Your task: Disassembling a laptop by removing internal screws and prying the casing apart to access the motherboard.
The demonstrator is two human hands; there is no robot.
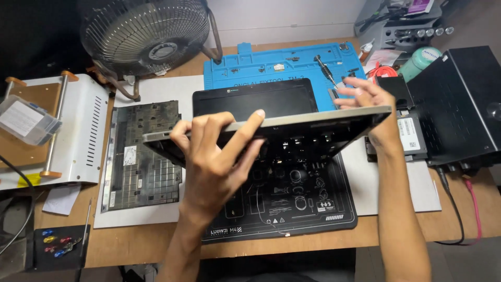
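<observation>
While both hands hold it, the open laptop (pixel 292 122) hangs tilted above the black work mat (pixel 292 203).
Largest first: wooden tabletop (pixel 135 245); fan (pixel 146 34) top left; blue silicone mat (pixel 276 65) behind; removed bottom cover (pixel 141 156) left, with small white rectangular label. Left hand (pixel 216 156) grips the laptop's front edge, fingers (pixel 250 125) wrapped over it. Right hand (pixel 373 112) clamps the right corner, fingers curled on top. Flat black part with white sticker (pixel 409 133) right; clear plastic box with white label (pixel 23 120) far left.
</observation>
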